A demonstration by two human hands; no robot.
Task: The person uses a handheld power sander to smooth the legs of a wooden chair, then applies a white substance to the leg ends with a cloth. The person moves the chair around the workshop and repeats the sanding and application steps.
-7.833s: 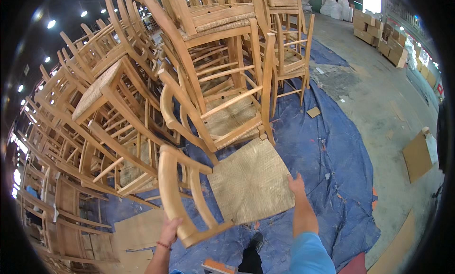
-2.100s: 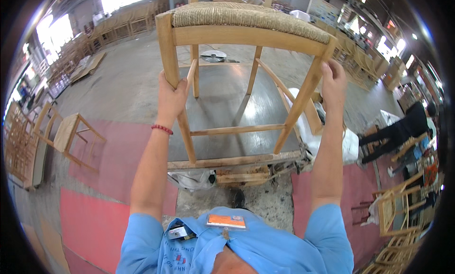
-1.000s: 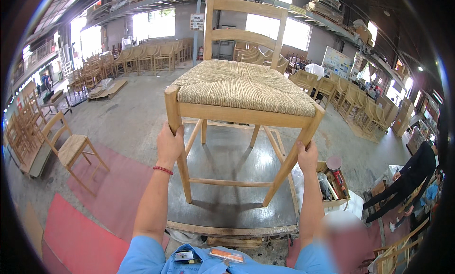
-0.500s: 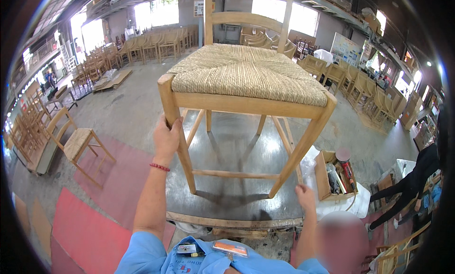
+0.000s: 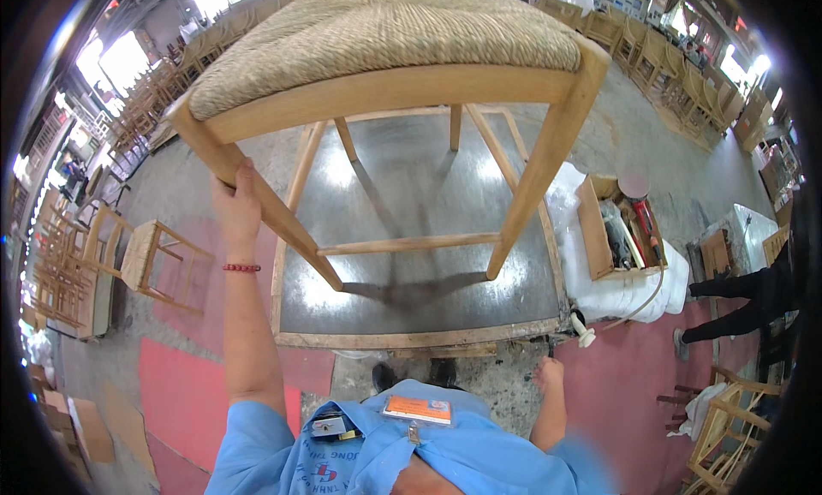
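A light wooden chair (image 5: 360, 101) with a woven rush seat (image 5: 385, 45) stands upright before me on a table with a dark, shiny top (image 5: 428, 311). My left hand (image 5: 238, 205) is wrapped round the chair's front left leg, just below the seat rail. Lower right, beside the table's near corner, my right hand (image 5: 549, 375) hangs apart from the chair with its fingers curled. A small dark object shows just above those fingers; whether they hold it is unclear. The chair's backrest is out of the picture.
Right of the table, a cardboard box (image 5: 591, 229) of tools and a red-handled tool (image 5: 646, 225) rest on white wrapping (image 5: 634, 294). Another chair (image 5: 141, 251) stands on the left. Rows of chairs (image 5: 676, 84) line the back. A person in dark trousers (image 5: 745, 294) is at far right.
My view has tipped downward, so the chair appears higher and larger and its back has left the picture. My left hand stays on the leg; my right hand has drawn slightly back toward me.
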